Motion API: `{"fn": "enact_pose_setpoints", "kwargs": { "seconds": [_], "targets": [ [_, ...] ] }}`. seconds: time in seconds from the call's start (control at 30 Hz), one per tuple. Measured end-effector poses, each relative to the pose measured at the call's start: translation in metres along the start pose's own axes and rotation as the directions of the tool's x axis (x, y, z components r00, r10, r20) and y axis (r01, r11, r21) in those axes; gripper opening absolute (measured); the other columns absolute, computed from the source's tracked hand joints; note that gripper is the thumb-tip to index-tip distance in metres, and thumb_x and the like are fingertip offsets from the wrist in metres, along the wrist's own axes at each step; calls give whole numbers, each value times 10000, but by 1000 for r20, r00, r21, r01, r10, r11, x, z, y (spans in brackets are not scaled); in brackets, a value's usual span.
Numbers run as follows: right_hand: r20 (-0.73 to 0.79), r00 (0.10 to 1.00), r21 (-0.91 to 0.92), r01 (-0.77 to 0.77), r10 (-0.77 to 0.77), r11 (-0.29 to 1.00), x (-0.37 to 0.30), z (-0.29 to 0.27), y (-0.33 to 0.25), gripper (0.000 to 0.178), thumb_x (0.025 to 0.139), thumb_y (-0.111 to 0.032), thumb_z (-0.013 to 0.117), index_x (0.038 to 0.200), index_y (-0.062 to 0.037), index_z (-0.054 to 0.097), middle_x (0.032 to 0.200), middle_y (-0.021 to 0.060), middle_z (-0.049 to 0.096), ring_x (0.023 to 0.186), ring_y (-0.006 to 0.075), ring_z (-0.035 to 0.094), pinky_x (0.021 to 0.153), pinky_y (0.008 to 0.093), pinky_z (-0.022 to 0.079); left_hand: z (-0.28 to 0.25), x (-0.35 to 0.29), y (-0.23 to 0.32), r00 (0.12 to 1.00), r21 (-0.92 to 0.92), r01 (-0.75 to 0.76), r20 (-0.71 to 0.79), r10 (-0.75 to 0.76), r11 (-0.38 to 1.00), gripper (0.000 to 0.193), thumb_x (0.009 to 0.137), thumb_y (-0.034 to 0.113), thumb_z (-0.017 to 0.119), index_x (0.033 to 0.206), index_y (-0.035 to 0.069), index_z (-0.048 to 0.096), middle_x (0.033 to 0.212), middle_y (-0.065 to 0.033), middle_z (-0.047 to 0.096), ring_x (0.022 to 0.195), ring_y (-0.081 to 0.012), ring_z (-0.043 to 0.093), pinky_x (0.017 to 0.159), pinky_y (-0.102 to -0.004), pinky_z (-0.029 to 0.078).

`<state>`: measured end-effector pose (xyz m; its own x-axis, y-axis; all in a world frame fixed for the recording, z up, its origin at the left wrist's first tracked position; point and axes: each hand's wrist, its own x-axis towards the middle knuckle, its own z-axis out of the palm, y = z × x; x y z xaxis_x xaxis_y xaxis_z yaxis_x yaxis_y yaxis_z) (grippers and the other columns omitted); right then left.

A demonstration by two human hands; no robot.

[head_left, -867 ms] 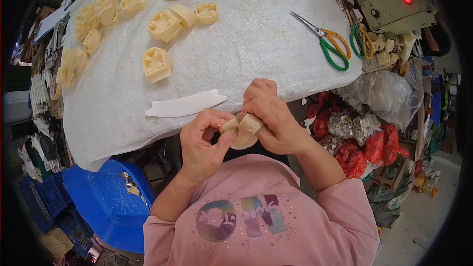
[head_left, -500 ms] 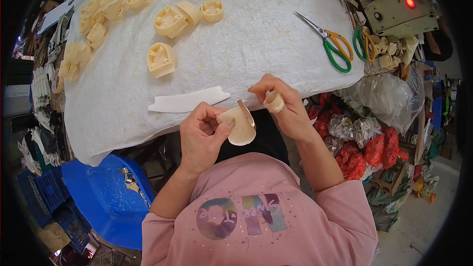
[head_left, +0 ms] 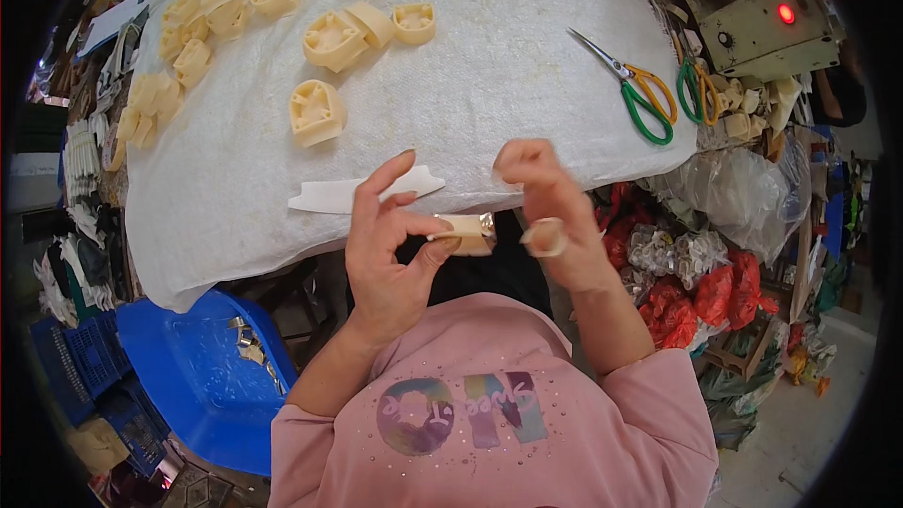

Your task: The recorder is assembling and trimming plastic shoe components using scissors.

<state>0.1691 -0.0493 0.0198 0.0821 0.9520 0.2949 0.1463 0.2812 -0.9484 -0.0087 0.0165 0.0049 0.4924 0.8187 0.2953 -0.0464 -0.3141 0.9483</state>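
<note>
Head view: cream block [head_left: 467, 233], shiny edge.

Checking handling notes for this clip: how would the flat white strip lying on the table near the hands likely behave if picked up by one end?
The white strip looks thin and flat like card, so it would probably droop somewhat. It seems light for its size. Lying flush on the woven white cloth, its edge may be awkward to lift; sliding it to the table edge seems easier.

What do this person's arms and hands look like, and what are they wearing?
Both forearms are bare below short pink sleeves. The left hand and right hand wear no gloves. The pink shirt has a multicoloured print and small shiny studs on the chest. No watch or bracelet shows.
</note>
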Motion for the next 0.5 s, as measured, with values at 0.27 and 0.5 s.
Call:
{"fn": "enact_pose_setpoints", "kwargs": {
  "seconds": [0.27,0.5],
  "targets": [
    [81,969,184,-244,233,952,2,-7,2,714,684,-90,788,1308,-22,447,1185,114,600,1106,182,555,960,330,423,-6,-4,2,887,359,-459,145,438,813,190,730,216,757,908,161,721,1203,-123,522,1105,-328,468,888,-378,415],
    [123,981,-200,175,-152,964,7,-5,1,814,674,-110,816,1360,-94,378,1167,179,606,1050,264,587,896,354,455,0,1,-11,946,-405,284,268,-184,869,730,901,549,438,1429,78,256,1325,-241,394,1120,-300,499,924,-408,431]
  ]
}}
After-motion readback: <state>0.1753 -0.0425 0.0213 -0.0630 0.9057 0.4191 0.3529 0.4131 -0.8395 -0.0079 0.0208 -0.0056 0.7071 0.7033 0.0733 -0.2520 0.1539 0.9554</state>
